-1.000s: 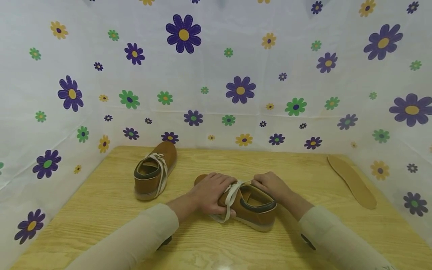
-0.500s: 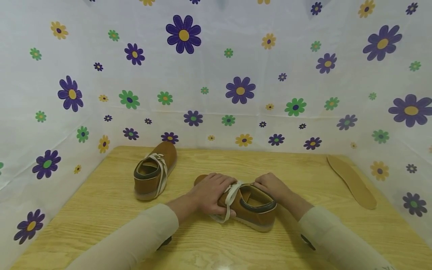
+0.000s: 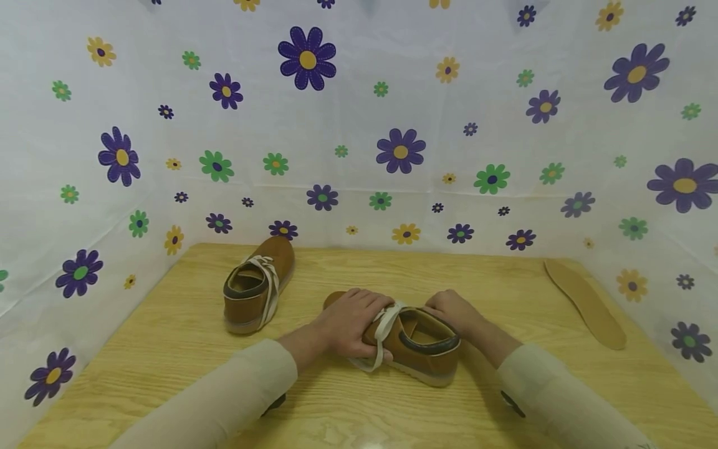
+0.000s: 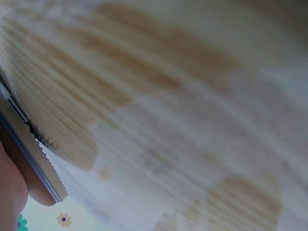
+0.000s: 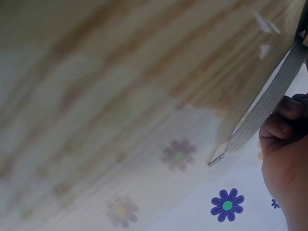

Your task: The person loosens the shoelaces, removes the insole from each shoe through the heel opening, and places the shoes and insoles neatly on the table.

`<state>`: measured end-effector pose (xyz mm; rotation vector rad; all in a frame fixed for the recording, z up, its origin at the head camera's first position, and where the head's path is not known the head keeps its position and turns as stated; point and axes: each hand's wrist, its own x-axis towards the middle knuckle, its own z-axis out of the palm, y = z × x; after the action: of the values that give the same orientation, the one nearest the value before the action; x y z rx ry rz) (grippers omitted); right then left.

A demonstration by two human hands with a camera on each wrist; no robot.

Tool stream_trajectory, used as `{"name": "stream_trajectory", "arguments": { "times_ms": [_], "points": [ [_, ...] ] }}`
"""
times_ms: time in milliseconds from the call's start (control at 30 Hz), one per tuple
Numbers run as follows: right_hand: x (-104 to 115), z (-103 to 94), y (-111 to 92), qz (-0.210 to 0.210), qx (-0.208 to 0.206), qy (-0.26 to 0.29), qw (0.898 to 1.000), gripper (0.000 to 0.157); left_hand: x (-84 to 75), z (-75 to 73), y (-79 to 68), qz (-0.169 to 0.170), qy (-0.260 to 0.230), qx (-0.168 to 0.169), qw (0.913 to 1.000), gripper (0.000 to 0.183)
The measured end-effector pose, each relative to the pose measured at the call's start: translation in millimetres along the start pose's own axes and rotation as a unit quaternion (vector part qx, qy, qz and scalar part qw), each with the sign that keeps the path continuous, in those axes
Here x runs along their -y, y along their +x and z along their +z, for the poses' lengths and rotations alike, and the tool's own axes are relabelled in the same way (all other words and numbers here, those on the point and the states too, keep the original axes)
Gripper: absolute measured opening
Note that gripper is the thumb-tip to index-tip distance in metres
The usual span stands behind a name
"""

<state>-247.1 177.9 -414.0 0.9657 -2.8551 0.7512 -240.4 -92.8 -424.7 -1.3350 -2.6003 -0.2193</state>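
My left hand (image 3: 353, 321) grips the front of a brown leather shoe (image 3: 426, 368) from above, its thumb on the near side and fingers across the top. The shoe lies on its sole, heel toward the right, its dark collar open. Off-white laces (image 3: 381, 337) loop down over the near side. My right hand (image 3: 451, 312) is curled at the far side of the collar; in the right wrist view a flat shoelace end (image 5: 262, 108) hangs beside its bent fingers (image 5: 276, 127). Part of the shoe's ribbed sole (image 4: 50, 178) shows in the left wrist view.
A matching brown shoe (image 3: 247, 305) with off-white laces stands at the back left of the wooden table (image 3: 168, 374). At the back right lies a tan insole (image 3: 586, 302). Flower-print white sheeting (image 3: 359, 112) walls the table at the back and both sides.
My right hand has shifted slightly right along the far side of the collar, and its fingertips have sunk behind the shoe's edge. The left hand and the shoe hold their place.
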Motion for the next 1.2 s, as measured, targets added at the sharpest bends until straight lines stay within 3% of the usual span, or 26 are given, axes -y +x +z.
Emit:
{"name": "stream_trajectory", "arguments": {
  "times_ms": [400,600,733,867,1000,1200],
  "points": [
    [0.3,3.0,1.0,0.015,-0.053,-0.022,0.998,0.042,-1.4,-1.3,0.8,-0.012,-0.006,0.015,0.9998,0.095],
    [2.7,2.1,1.9,0.006,-0.064,-0.022,0.998,0.014,-2.3,-1.8,0.1,-0.009,-0.006,0.012,0.9999,0.095],
    [5.0,2.1,2.6,-0.004,-0.078,-0.004,0.997,0.045,-2.5,-1.5,0.2,-0.008,-0.002,0.011,0.9999,0.096],
    [7.3,1.9,2.7,-0.044,-0.109,-0.01,0.993,0.05,-2.9,-2.0,1.0,-0.009,-0.003,0.012,0.9999,0.096],
    [8.5,2.0,2.3,-0.092,-0.147,-0.032,0.984,0.044,-3.2,-2.5,1.5,-0.012,-0.003,0.017,0.9998,0.096],
    [8.0,2.5,1.0,-0.132,-0.163,-0.029,0.977,0.027,-3.0,-2.7,1.3,-0.012,-0.004,0.017,0.9998,0.096]
  ]
}}
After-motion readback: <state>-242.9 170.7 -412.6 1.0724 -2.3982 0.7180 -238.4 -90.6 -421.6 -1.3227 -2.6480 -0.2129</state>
